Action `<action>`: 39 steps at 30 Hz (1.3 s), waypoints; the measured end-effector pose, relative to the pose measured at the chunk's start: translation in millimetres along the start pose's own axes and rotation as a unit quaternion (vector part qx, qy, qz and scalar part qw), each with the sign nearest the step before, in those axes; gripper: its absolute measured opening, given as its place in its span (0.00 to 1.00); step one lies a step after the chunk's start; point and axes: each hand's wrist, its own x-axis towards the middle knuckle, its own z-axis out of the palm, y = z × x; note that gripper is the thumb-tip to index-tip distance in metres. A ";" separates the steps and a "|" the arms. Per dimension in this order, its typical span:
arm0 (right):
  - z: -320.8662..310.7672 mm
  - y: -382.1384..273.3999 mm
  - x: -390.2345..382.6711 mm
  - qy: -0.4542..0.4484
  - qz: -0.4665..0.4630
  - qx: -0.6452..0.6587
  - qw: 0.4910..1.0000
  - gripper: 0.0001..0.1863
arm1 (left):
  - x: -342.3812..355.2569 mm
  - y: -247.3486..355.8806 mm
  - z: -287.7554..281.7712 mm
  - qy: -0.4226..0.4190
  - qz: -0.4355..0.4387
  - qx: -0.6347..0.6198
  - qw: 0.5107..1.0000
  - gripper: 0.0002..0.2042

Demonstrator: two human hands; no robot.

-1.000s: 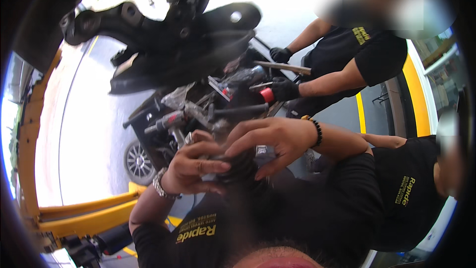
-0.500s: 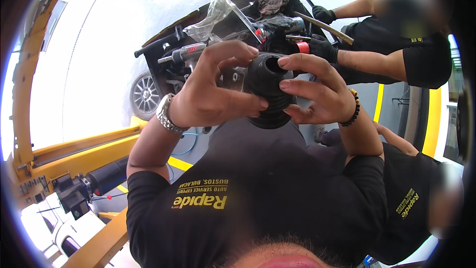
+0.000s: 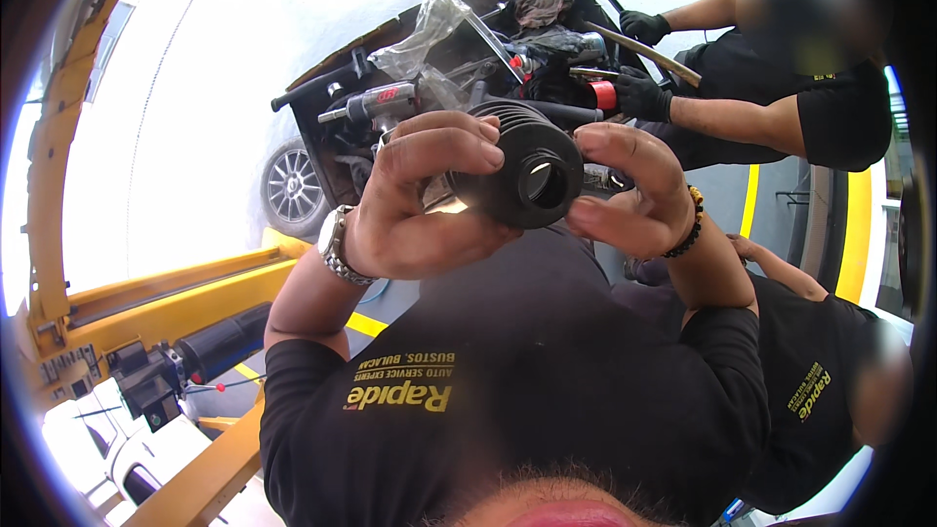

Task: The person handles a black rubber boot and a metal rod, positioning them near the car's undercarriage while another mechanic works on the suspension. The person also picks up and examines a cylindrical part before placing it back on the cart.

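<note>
A black ribbed rubber boot (image 3: 515, 171) is up in front of my chest, held between both hands. Its narrow collar with a round hole faces me, and light shows through the hole. My left hand (image 3: 415, 197), a metal watch on its wrist, is closed around the boot's left side, fingertips on top and thumb underneath. On the other side my right hand (image 3: 639, 190), a beaded bracelet at its wrist, pinches the collar's edge with bent fingers and thumb.
Beyond my hands stands a dark tool cart (image 3: 303, 127) with an impact wrench (image 3: 376, 102), clear plastic (image 3: 425, 34) and a red-banded part (image 3: 602, 95). A co-worker's gloved hand (image 3: 642, 95) is at its right. A yellow lift arm (image 3: 185, 283) lies left; another person (image 3: 795, 371) is close right.
The boot has been tipped, so its collar hole now faces toward me and the ribs lie behind it. My fingers have shifted around it.
</note>
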 end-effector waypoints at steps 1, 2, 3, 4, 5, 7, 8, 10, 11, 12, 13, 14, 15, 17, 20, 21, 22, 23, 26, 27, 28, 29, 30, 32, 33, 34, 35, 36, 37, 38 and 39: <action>2.2 -0.8 -0.1 0.026 0.018 0.025 0.999 0.24 | -1.4 3.1 -3.9 -0.019 -0.014 0.016 1.000 0.19; 4.5 -1.7 0.1 0.019 0.028 0.025 0.999 0.24 | -2.8 5.0 -6.1 -0.027 -0.023 0.031 0.999 0.20; 5.2 -3.3 0.7 0.011 0.038 0.027 0.999 0.23 | -4.4 6.3 -6.8 -0.026 -0.036 0.010 0.999 0.22; 5.9 -4.5 1.6 0.007 0.045 0.029 0.999 0.23 | -6.2 7.2 -6.9 -0.015 -0.043 -0.010 0.999 0.23; 5.8 -6.1 2.7 -0.020 0.049 0.022 0.998 0.23 | -7.9 7.7 -7.5 -0.005 -0.044 -0.031 0.999 0.25; 4.2 -8.4 5.3 -0.071 0.053 0.004 0.996 0.23 | -11.5 8.5 -8.5 -0.013 -0.044 -0.024 0.999 0.28; 2.9 -9.7 6.3 -0.072 0.052 -0.001 0.996 0.24 | -13.6 9.2 -8.5 -0.017 -0.047 -0.022 0.999 0.29; 0.2 -11.4 7.4 -0.095 0.058 -0.024 0.993 0.25 | -18.4 11.5 -7.9 -0.012 -0.083 -0.026 0.996 0.29; -0.9 -12.1 7.5 -0.098 0.075 -0.010 0.992 0.24 | -20.9 10.8 -8.0 -0.008 -0.095 -0.027 0.995 0.30; -0.4 -13.7 6.6 -0.111 0.095 -0.006 0.989 0.24 | -23.3 8.8 -6.3 -0.007 -0.127 -0.050 0.991 0.30; -0.5 -14.2 6.0 -0.108 0.100 -0.001 0.989 0.23 | -26.5 6.4 -3.7 -0.006 -0.156 -0.073 0.985 0.31; 0.9 -14.3 4.2 -0.111 0.134 0.017 0.985 0.21 | -29.4 3.4 0.5 -0.005 -0.185 -0.097 0.978 0.32; 2.9 -13.3 3.1 -0.132 0.164 0.031 0.977 0.20 | -33.5 -1.5 3.0 -0.003 -0.221 -0.143 0.965 0.34; 6.5 -13.7 -1.0 -0.155 0.216 0.051 0.963 0.18 | -42.8 -6.9 12.8 -0.007 -0.291 -0.235 0.927 0.38; 17.4 -11.6 -7.6 -0.194 0.236 0.058 0.950 0.14 | -60.0 -12.1 27.5 -0.072 -0.404 -0.225 0.883 0.46; 21.4 -10.7 -10.0 -0.205 0.243 0.052 0.947 0.14 | -65.1 -12.3 34.6 -0.072 -0.440 -0.263 0.856 0.49; 26.5 -9.0 -11.9 -0.210 0.246 0.047 0.945 0.13 | -70.6 -13.1 40.4 -0.062 -0.465 -0.277 0.839 0.47; 29.4 -8.0 -14.5 -0.215 0.251 0.043 0.943 0.13 | -75.1 -13.1 45.1 -0.056 -0.487 -0.281 0.825 0.45; 34.3 -3.9 -21.3 -0.132 0.316 0.123 0.932 0.10 | -86.0 -15.5 49.5 -0.075 -0.513 -0.293 0.803 0.39; 34.7 -2.3 -23.6 -0.086 0.339 0.170 0.921 0.09 | -88.4 -16.4 50.1 -0.067 -0.513 -0.302 0.801 0.37; 35.4 -1.3 -26.1 -0.046 0.369 0.178 0.911 0.09 | -90.1 -16.2 50.8 -0.058 -0.514 -0.311 0.798 0.35; 35.5 1.2 -28.3 -0.036 0.384 0.161 0.908 0.09 | -92.1 -17.1 51.1 -0.039 -0.507 -0.319 0.800 0.34; 34.7 3.3 -30.9 -0.029 0.398 0.149 0.905 0.09 | -92.5 -16.9 54.5 -0.029 -0.509 -0.344 0.788 0.33; 33.9 8.0 -35.4 -0.012 0.423 0.140 0.895 0.07 | -94.3 -16.8 59.6 -0.016 -0.514 -0.340 0.788 0.33; 33.7 10.6 -37.7 -0.024 0.418 0.124 0.900 0.07 | -95.3 -17.5 61.9 -0.013 -0.518 -0.335 0.787 0.33; 33.5 12.9 -39.9 -0.031 0.423 0.117 0.898 0.07 | -96.5 -18.4 63.8 -0.002 -0.520 -0.350 0.779 0.32; 32.5 14.6 -42.4 -0.027 0.418 0.125 0.900 0.07 | -97.2 -19.7 65.6 0.007 -0.528 -0.351 0.774 0.32; 33.3 17.6 -44.3 -0.045 0.443 0.105 0.889 0.06 | -98.9 -23.8 65.1 0.012 -0.535 -0.353 0.768 0.32; 32.0 18.5 -47.0 -0.045 0.443 0.102 0.889 0.06 | -99.0 -25.5 66.5 0.015 -0.541 -0.352 0.764 0.32; 31.9 20.2 -48.8 -0.045 0.444 0.098 0.889 0.06 | -99.4 -27.8 66.8 0.019 -0.544 -0.354 0.760 0.31; 30.6 20.9 -51.2 -0.035 0.450 0.105 0.886 0.06 | -98.7 -29.3 67.9 0.023 -0.547 -0.355 0.758 0.31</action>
